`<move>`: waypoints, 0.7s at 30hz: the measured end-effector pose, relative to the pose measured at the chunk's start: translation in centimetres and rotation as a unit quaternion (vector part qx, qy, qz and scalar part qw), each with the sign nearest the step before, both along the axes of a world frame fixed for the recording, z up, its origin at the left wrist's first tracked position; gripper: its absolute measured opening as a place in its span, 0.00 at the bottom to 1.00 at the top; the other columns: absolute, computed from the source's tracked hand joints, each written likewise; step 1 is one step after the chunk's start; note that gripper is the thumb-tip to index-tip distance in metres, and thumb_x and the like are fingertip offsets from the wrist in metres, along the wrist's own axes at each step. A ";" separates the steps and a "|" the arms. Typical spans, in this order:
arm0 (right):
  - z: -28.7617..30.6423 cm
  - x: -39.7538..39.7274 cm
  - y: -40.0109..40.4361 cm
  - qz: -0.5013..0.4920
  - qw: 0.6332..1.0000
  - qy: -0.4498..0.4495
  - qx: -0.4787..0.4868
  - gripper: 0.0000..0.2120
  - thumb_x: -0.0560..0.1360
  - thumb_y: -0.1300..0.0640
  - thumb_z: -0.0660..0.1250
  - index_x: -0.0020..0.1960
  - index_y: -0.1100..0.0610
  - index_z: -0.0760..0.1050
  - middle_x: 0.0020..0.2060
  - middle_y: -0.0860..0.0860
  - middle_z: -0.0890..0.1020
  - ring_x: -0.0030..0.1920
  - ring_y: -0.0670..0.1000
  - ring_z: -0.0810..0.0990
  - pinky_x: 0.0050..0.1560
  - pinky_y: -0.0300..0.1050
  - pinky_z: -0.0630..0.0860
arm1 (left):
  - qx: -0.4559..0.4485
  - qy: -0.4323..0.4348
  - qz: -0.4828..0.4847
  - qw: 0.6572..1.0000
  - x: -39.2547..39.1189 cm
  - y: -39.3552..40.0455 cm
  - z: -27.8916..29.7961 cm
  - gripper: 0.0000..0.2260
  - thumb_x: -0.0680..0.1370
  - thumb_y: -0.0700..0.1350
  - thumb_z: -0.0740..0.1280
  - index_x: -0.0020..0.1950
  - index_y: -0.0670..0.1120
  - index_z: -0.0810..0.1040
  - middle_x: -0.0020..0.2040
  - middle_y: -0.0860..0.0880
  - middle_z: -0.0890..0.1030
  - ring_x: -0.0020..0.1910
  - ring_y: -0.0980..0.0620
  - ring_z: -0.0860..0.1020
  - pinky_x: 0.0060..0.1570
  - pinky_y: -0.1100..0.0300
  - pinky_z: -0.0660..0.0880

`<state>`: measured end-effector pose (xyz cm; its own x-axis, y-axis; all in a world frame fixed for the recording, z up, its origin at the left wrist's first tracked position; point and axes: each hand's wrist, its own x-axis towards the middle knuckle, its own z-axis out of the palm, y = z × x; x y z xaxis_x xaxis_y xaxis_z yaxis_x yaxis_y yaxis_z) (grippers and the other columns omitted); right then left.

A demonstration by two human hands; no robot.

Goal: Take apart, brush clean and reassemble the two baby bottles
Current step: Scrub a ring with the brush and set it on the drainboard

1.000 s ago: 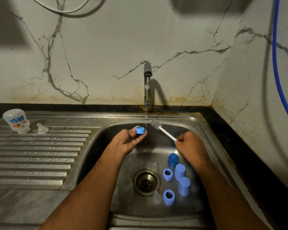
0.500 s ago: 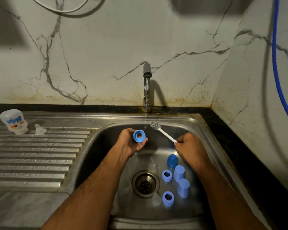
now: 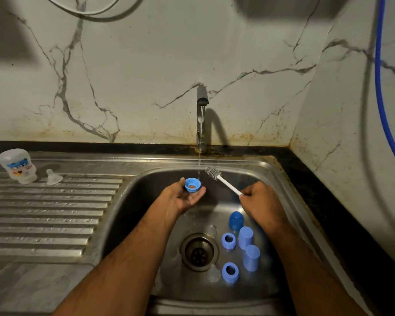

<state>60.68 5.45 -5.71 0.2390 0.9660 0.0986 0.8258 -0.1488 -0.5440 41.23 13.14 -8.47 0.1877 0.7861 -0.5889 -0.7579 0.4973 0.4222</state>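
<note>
My left hand [image 3: 183, 197] holds a blue screw ring [image 3: 192, 184] at its fingertips, just left of the thin water stream, its opening facing up toward me. My right hand [image 3: 259, 201] grips the white handle of a small bottle brush [image 3: 217, 175]; the grey bristle head sits just right of the stream, apart from the ring. On the sink floor lie two more blue rings [image 3: 229, 240] [image 3: 230, 272], two pale blue caps [image 3: 245, 237] [image 3: 251, 257], a darker blue cap [image 3: 236, 221] and clear teats [image 3: 213, 273]. A clear bottle [image 3: 16, 166] stands upside down on the drainboard beside a clear teat [image 3: 53, 177].
The tap [image 3: 201, 117] runs over the steel sink basin [image 3: 269, 176], with the drain [image 3: 199, 252] in the middle. The ribbed drainboard [image 3: 55, 213] lies to the left. A marble wall rises behind and to the right, where a blue hose [image 3: 381, 99] hangs.
My left hand has turned the blue ring from side-on to opening-up and brought it beside the stream. The brush has stayed near the stream with little movement.
</note>
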 end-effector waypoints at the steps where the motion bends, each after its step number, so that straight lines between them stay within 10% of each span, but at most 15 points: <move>1: 0.0 0.0 0.0 0.000 1.000 0.001 0.000 0.08 0.79 0.59 0.66 0.49 0.58 0.84 0.39 0.54 0.84 0.41 0.51 0.82 0.41 0.42 0.75 | 0.002 -0.006 0.007 1.000 0.2 -0.1 0.2 0.19 0.84 0.47 0.60 0.70 0.35 0.70 0.68 0.34 0.74 0.68 0.38 0.74 0.70 0.45 0.69; 21: -0.1 0.2 0.2 -0.003 1.000 -0.008 0.001 0.08 0.79 0.58 0.65 0.48 0.57 0.84 0.37 0.54 0.83 0.39 0.50 0.81 0.37 0.40 0.72 | 0.000 0.009 0.063 0.998 1.9 1.0 0.3 0.19 0.85 0.45 0.57 0.74 0.39 0.67 0.73 0.35 0.70 0.72 0.38 0.70 0.74 0.47 0.63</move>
